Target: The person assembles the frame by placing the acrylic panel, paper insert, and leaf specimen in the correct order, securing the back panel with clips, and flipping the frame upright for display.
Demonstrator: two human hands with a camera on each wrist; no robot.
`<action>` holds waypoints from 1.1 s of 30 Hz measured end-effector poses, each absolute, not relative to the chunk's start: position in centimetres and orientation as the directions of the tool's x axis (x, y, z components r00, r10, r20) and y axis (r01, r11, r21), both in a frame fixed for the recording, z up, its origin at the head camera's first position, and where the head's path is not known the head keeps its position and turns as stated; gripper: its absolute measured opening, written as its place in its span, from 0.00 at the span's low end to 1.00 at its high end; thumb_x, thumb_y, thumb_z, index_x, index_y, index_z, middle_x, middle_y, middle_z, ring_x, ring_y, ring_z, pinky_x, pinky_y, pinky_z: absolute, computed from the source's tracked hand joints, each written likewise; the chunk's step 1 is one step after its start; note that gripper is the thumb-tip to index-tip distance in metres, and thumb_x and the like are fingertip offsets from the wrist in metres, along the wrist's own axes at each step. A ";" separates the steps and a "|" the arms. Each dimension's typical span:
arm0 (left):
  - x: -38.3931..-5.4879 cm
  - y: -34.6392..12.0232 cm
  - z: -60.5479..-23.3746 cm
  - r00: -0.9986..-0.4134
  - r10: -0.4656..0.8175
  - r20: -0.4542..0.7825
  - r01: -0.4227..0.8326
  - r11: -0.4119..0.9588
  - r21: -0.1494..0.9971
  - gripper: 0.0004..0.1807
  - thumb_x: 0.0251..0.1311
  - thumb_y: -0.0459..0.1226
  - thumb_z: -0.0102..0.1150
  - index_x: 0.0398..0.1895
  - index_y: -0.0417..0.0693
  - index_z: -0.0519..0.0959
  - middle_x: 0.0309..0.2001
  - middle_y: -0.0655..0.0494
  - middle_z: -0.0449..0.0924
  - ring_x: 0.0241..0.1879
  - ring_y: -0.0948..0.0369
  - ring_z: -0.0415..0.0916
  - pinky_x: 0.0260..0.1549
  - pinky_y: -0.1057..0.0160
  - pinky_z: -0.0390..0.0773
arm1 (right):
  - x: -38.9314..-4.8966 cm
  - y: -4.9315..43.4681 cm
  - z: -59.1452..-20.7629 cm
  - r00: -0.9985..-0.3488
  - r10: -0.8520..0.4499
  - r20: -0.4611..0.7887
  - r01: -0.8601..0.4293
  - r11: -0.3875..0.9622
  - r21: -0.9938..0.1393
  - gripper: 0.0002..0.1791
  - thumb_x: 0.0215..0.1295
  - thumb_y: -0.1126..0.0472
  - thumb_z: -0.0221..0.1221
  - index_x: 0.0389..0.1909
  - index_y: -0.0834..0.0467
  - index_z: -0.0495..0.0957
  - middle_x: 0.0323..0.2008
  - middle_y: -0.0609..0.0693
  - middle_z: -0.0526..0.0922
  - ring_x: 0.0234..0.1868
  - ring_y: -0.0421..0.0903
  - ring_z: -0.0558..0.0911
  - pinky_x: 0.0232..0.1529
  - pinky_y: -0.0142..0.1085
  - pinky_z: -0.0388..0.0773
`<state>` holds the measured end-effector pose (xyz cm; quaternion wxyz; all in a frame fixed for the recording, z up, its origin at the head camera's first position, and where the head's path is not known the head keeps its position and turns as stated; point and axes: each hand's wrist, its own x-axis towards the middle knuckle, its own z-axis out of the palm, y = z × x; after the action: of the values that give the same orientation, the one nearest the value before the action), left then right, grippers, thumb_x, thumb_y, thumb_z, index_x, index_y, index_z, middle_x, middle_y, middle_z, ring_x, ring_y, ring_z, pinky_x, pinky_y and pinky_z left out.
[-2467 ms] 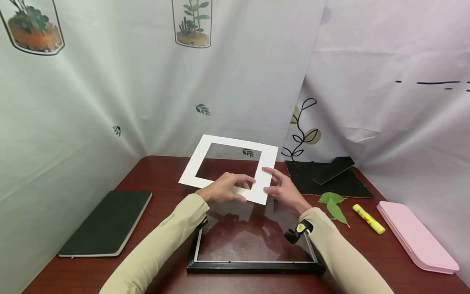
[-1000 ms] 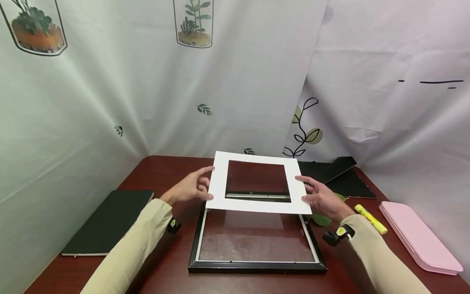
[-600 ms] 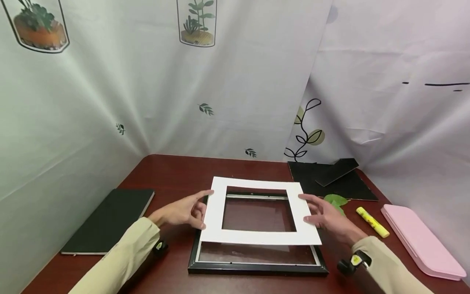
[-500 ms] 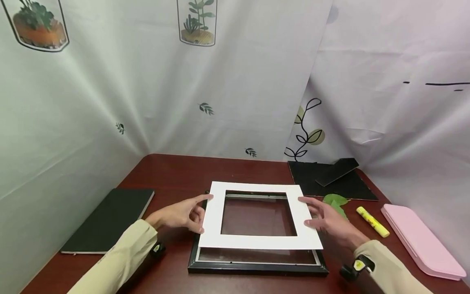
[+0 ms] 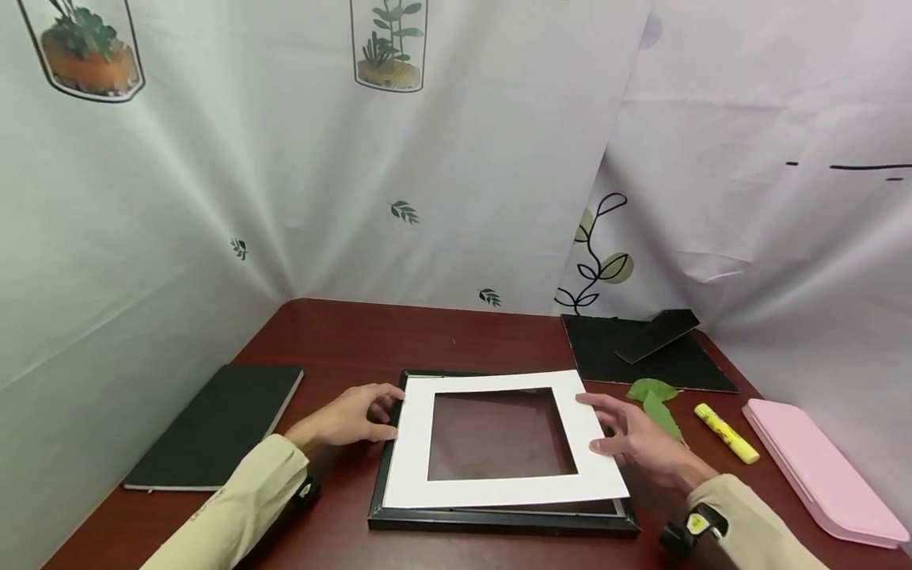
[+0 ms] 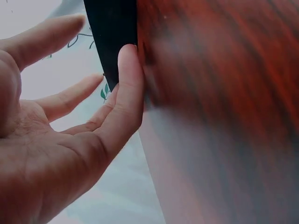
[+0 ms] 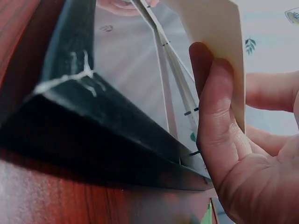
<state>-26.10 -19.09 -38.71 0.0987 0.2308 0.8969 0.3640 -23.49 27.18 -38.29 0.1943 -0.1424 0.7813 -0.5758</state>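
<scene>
Walled in by pale cloth printed with leaves and potted plants, working at a glossy red-brown worktop. Holding a white mat aslant over a black picture frame laid flat on the worktop: low at its left border, just inside the frame's left side, and raised at its right. Looking through its opening onto a clear pane. Pinching that right border between the thumb and fingers of the right hand, gripped from both faces. Touching the frame's left side with the parted, loosely bent fingers of the left hand; cannot tell whether also touching the mat there. Seeing, close up from the right wrist, pale scuffs across one corner of the frame. Noting a black notebook at left, well apart from the frame; at right, two green leaves near the right hand, then a yellow stick and a pink case. Farther back, spotting a black board topped by a slanted strut. Wearing light sleeves.
</scene>
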 end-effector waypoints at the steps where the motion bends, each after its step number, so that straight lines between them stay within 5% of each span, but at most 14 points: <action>1: -26.1 -19.0 -38.8 -0.873 0.487 -0.008 0.348 0.636 0.689 0.32 0.58 0.39 0.71 0.64 0.41 0.72 0.53 0.42 0.79 0.48 0.54 0.82 0.40 0.56 0.83 | -23.5 27.3 -38.3 -0.884 -0.446 -0.140 0.000 0.301 -0.954 0.46 0.66 0.64 0.64 0.78 0.62 0.49 0.76 0.73 0.51 0.61 0.54 0.77 0.48 0.46 0.83; 3: -26.1 -18.9 -38.8 -0.872 0.490 -0.003 0.366 0.654 0.662 0.34 0.56 0.41 0.72 0.66 0.42 0.72 0.53 0.43 0.79 0.48 0.54 0.82 0.43 0.55 0.82 | -23.3 27.3 -38.4 -0.896 -0.421 -0.142 -0.011 0.340 -0.940 0.45 0.65 0.63 0.65 0.78 0.61 0.51 0.77 0.72 0.50 0.66 0.62 0.73 0.47 0.45 0.82; 5: -26.1 -18.8 -38.7 -0.869 0.494 -0.007 0.369 0.658 0.656 0.36 0.56 0.41 0.73 0.66 0.41 0.71 0.53 0.43 0.79 0.47 0.55 0.82 0.44 0.54 0.81 | -23.1 27.2 -38.5 -0.902 -0.411 -0.133 -0.039 0.385 -0.922 0.45 0.64 0.62 0.65 0.78 0.61 0.52 0.75 0.74 0.52 0.61 0.60 0.77 0.42 0.42 0.82; 8: -26.1 -18.8 -38.7 -0.867 0.498 -0.012 0.375 0.667 0.644 0.36 0.55 0.41 0.73 0.66 0.41 0.71 0.52 0.44 0.79 0.44 0.57 0.81 0.43 0.56 0.80 | -23.0 26.9 -38.5 -0.907 -0.413 -0.085 -0.142 0.488 -0.861 0.44 0.63 0.61 0.67 0.76 0.62 0.56 0.58 0.74 0.73 0.39 0.51 0.83 0.30 0.36 0.78; 10: -26.1 -18.6 -38.6 -0.864 0.503 -0.012 0.383 0.674 0.631 0.37 0.54 0.41 0.74 0.66 0.40 0.71 0.50 0.45 0.78 0.42 0.59 0.80 0.42 0.58 0.80 | -23.0 26.6 -38.4 -0.900 -0.435 -0.032 -0.238 0.551 -0.800 0.44 0.62 0.60 0.68 0.75 0.65 0.58 0.40 0.63 0.77 0.23 0.36 0.71 0.24 0.32 0.72; 13: -26.0 -18.3 -38.6 -0.864 0.503 -0.012 0.393 0.690 0.608 0.37 0.52 0.41 0.75 0.65 0.40 0.72 0.47 0.46 0.77 0.39 0.61 0.78 0.40 0.61 0.79 | -23.2 26.3 -38.1 -0.890 -0.455 0.037 -0.361 0.652 -0.667 0.42 0.60 0.56 0.70 0.72 0.66 0.64 0.29 0.48 0.72 0.20 0.33 0.64 0.23 0.31 0.66; 19: -26.1 -17.7 -38.4 -0.871 0.490 -0.031 0.383 0.718 0.581 0.36 0.49 0.39 0.77 0.62 0.40 0.73 0.43 0.48 0.77 0.35 0.62 0.76 0.37 0.62 0.77 | -23.5 26.1 -37.9 -0.865 -0.501 0.006 -0.455 0.780 -0.431 0.39 0.62 0.46 0.68 0.69 0.62 0.70 0.15 0.38 0.62 0.17 0.32 0.59 0.24 0.27 0.60; 25: -26.8 -17.6 -38.2 -0.862 0.506 -0.042 0.400 0.727 0.558 0.36 0.49 0.39 0.77 0.62 0.40 0.74 0.40 0.51 0.79 0.34 0.63 0.77 0.36 0.62 0.77 | -23.5 25.8 -37.6 -0.871 -0.490 -0.045 -0.466 0.850 -0.247 0.38 0.58 0.39 0.68 0.67 0.52 0.75 0.13 0.38 0.67 0.17 0.33 0.59 0.23 0.29 0.59; 33: -27.5 -17.9 -37.8 -0.861 0.496 -0.115 0.336 0.723 0.604 0.36 0.53 0.37 0.74 0.66 0.42 0.71 0.30 0.52 0.78 0.23 0.63 0.82 0.31 0.63 0.78 | -24.2 25.7 -37.8 -0.906 -0.408 -0.117 -0.356 0.880 -0.314 0.40 0.60 0.44 0.69 0.71 0.54 0.70 0.30 0.49 0.82 0.28 0.37 0.71 0.37 0.36 0.72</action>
<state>-27.51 -17.95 -37.81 0.1355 0.2267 0.9182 0.2953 -24.17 25.70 -37.77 0.0901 -0.1977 0.9654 -0.1441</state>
